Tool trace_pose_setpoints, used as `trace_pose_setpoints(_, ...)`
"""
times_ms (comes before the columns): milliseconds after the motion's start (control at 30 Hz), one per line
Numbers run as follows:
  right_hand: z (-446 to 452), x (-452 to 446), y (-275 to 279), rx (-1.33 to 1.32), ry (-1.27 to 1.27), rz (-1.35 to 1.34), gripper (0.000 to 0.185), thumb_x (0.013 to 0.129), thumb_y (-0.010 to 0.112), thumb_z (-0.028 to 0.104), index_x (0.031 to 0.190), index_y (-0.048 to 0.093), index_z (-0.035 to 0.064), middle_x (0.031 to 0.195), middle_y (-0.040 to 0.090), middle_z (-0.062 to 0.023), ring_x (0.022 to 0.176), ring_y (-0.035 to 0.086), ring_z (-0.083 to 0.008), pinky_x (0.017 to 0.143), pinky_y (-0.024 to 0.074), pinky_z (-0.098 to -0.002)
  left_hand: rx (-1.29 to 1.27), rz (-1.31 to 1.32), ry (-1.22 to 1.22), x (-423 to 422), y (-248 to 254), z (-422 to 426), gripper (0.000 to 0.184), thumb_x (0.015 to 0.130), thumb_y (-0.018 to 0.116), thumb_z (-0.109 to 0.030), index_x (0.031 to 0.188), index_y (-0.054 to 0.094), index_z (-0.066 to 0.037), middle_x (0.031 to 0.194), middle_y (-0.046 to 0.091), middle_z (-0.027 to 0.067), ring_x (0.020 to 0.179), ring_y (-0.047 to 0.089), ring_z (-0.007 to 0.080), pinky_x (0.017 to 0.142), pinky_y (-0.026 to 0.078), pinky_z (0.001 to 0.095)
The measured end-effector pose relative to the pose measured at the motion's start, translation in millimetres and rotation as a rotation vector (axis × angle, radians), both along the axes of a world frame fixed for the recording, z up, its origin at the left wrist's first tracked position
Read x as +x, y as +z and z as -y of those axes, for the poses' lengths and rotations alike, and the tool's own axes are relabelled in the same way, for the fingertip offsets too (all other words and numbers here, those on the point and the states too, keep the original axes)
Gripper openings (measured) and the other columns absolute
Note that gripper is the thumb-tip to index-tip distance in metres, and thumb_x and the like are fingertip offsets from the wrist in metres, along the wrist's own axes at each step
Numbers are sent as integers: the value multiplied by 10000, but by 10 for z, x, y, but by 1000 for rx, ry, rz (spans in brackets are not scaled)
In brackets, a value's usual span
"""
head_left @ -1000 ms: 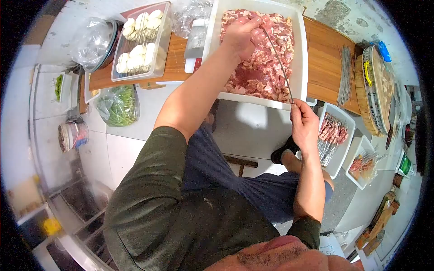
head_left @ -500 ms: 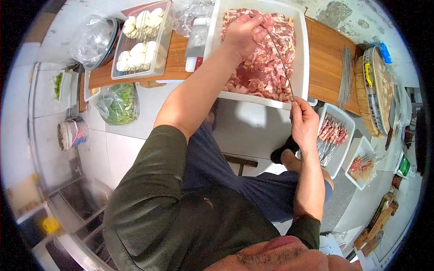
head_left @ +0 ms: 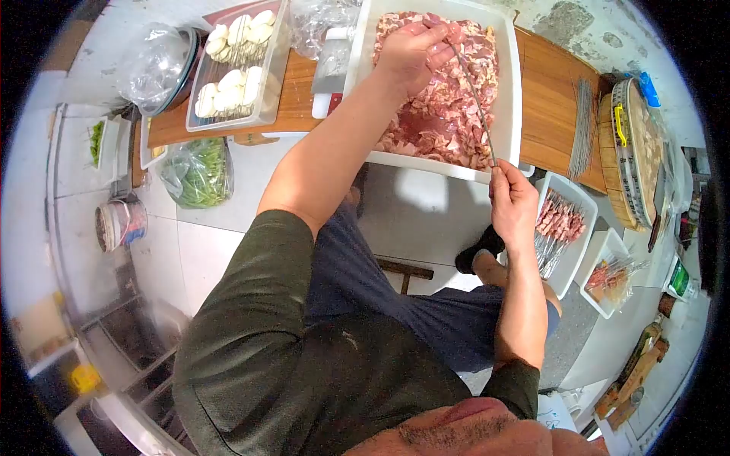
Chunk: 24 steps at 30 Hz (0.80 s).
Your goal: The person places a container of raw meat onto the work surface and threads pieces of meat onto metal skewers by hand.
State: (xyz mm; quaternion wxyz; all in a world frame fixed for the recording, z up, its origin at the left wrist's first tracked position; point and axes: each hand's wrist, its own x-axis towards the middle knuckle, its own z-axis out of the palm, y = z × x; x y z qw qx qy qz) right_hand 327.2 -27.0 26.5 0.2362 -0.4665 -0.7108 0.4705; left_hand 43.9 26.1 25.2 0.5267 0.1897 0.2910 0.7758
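Over a large white tub [head_left: 514, 91] of cut raw meat [head_left: 445, 125], my left hand [head_left: 411, 61] is closed, pinching a piece of meat [head_left: 455, 32] at the upper end of a thin metal skewer [head_left: 479, 106]. My right hand [head_left: 513, 201] grips the skewer's lower end, just beyond the tub's near right corner. Between the two hands the skewer runs slantwise above the meat and looks slightly bowed. To the right of my right hand sits a white tray [head_left: 589, 216] holding several loaded meat skewers [head_left: 561, 220].
Bare skewers [head_left: 583, 129] lie on the wooden table [head_left: 544, 99], beside a round chopping block [head_left: 635, 152]. A smaller tray [head_left: 608, 304] stands lower right. At left are a cleaver [head_left: 333, 64], a clear box [head_left: 275, 95] of skewered white pieces, and bagged greens [head_left: 199, 173].
The fingers of my left hand have shifted slightly at the skewer's upper end. My right hand keeps its grip in nearly the same spot.
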Motion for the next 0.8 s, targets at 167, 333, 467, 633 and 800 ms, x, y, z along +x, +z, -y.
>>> trace_pose_setpoints(167,-30,25,121,33,21,89,254,964,599,198,1134,696,36,702,630,-40,698,573,-86,679,486,-275,-61,-130,-37,-66,2,16,194,929,633,-74,1088,591,29,1045,683,141,996,671,227,874,569,313)
trace_pose_setpoints(333,-62,59,92,6,31,82,252,959,606,195,1137,698,42,713,648,-46,713,588,-92,695,492,-277,-59,-171,-84,-117,-3,40,195,924,641,-75,1077,594,37,1063,682,149,982,683,225,805,593,273)
trace_pose_setpoints(467,-65,45,114,10,19,70,266,959,608,201,1152,696,41,736,671,-56,721,604,-96,702,498,-280,-16,-199,-150,-195,-85,16,198,930,638,-84,1077,593,40,1073,682,149,988,684,222,798,595,263)
trace_pose_setpoints(633,-93,59,157,2,35,112,281,959,612,210,1166,693,38,761,690,-72,735,622,-105,713,506,-284,-66,-242,-185,-185,-51,24,208,941,628,-97,1092,593,42,1081,682,142,1011,680,211,813,594,261)
trace_pose_setpoints(800,-134,69,118,19,29,108,276,959,608,205,1159,693,34,742,677,-64,711,610,-104,693,501,-286,-67,-189,-192,-157,20,51,162,941,632,-104,1043,602,17,1051,678,122,1031,675,231,840,588,311)
